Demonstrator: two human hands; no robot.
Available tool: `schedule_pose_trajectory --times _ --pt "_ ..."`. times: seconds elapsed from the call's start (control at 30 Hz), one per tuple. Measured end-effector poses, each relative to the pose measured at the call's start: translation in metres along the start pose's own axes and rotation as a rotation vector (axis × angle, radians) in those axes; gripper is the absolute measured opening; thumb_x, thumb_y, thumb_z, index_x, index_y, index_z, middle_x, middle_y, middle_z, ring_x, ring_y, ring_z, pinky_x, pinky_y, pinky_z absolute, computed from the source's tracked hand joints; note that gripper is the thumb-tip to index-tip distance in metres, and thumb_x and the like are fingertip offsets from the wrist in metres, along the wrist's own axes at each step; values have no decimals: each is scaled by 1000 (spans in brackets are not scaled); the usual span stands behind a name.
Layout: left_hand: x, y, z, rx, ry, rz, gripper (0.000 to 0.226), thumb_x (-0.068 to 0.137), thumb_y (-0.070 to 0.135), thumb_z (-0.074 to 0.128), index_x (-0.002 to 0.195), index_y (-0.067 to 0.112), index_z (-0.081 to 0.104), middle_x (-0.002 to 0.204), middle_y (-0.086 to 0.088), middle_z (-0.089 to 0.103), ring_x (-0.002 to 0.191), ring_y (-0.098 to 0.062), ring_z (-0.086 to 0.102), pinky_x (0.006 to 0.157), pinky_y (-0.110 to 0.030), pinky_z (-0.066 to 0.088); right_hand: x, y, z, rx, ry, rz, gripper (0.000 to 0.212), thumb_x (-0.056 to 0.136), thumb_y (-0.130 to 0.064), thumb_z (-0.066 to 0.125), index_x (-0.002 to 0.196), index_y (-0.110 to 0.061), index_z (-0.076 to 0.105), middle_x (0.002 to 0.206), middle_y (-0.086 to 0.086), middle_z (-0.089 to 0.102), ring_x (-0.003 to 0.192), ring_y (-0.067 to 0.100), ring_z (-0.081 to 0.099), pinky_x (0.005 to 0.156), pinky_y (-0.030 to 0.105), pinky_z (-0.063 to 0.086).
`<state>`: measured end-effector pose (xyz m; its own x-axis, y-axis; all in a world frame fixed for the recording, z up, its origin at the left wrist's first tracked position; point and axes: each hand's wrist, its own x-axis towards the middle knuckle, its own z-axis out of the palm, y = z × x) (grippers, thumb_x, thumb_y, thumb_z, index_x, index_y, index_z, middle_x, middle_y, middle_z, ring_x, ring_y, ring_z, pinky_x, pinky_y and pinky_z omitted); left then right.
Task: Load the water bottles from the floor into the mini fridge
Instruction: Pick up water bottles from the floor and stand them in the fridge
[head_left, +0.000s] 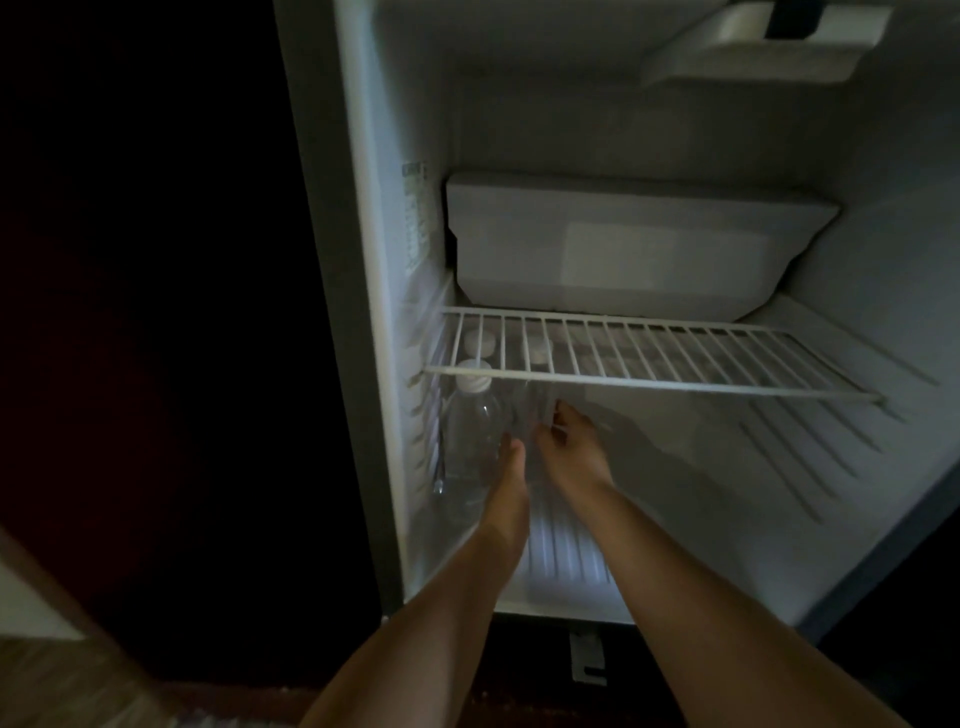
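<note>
Low light throughout. The white interior of the mini fridge (623, 130) is the brightest zone; the area to its left is near black. Soft blur overall, with wide-angle bending at the edges.

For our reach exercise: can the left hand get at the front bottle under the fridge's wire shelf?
Probably yes. The left hand is right beside the front bottle, with nothing between them. The wire shelf sits above the bottle, clear of the hand's path.
</note>
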<state>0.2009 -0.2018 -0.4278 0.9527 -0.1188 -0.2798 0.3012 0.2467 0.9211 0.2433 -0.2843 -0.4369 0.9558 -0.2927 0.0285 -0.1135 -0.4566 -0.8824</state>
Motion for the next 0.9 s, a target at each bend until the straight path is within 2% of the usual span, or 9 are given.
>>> schedule_pose_trajectory --times 0.2,0.33,0.43,0.53,0.6,0.67,0.73,0.83,0.9 --pt "15 -6 0 40 57 -35 53 100 38 33 147 16 28 154 -3 29 142 -17 27 119 -39 20 -1 1 -1 47 -35 4 44 96 -14 42 140 -15 44 139 10 52 127 25 50 108 40 40" --pt "14 -9 -1 150 90 -30 51 100 37 33 146 14 33 153 -3 31 142 -18 29 120 -36 19 -1 2 -5 38 -74 25 43 99 -15 37 142 -19 40 139 8 52 124 25 51 99 27 39" --pt "9 -12 -7 232 86 -39 45 100 30 36 138 6 45 143 -5 45 137 -20 39 114 -28 26 -6 2 -14 -46 -54 74 42 99 -15 36 141 -13 41 137 13 52 124 30 51 97 29 39" --pt "-1 -8 -12 430 -5 -81 37 100 25 38 123 2 56 127 -10 55 126 -22 50 101 -28 37 -14 1 -23 -181 -104 106 29 98 -15 37 113 -5 60 119 19 62 108 32 59 84 29 45" --pt "-3 -3 -14 509 -15 -82 30 94 29 42 90 10 65 97 -9 65 96 -23 63 77 -27 46 -19 -2 -30 -261 -186 113 25 96 -14 40 96 -7 64 108 21 66 95 30 63 86 38 52" --pt "-8 6 -17 593 -36 -118 30 96 24 40 69 17 53 73 0 56 65 -11 54 51 -18 42 -26 -8 -39 -361 -255 91 22 94 -13 43 91 -11 64 102 19 67 91 27 64 88 39 54" --pt "-19 17 -21 689 -96 -147 30 98 19 40 69 16 47 68 2 49 59 -6 47 35 -7 36 -34 -15 -47 -447 -321 72 20 94 -14 44 89 -11 64 95 16 65 89 27 64 89 38 53" --pt "-40 32 -32 904 -183 -196 21 98 22 43 80 14 50 73 3 50 60 -7 48 47 -12 39 -46 -30 -57 -546 -440 56 22 93 -10 46 74 -14 55 89 13 59 84 25 59 88 40 51" --pt "-50 39 -41 1001 -219 -224 24 97 25 45 77 13 52 77 1 55 63 -10 51 56 -18 40 -54 -43 -64 -597 -518 53 15 93 -12 48 83 -11 59 90 14 60 85 26 60 91 43 52"
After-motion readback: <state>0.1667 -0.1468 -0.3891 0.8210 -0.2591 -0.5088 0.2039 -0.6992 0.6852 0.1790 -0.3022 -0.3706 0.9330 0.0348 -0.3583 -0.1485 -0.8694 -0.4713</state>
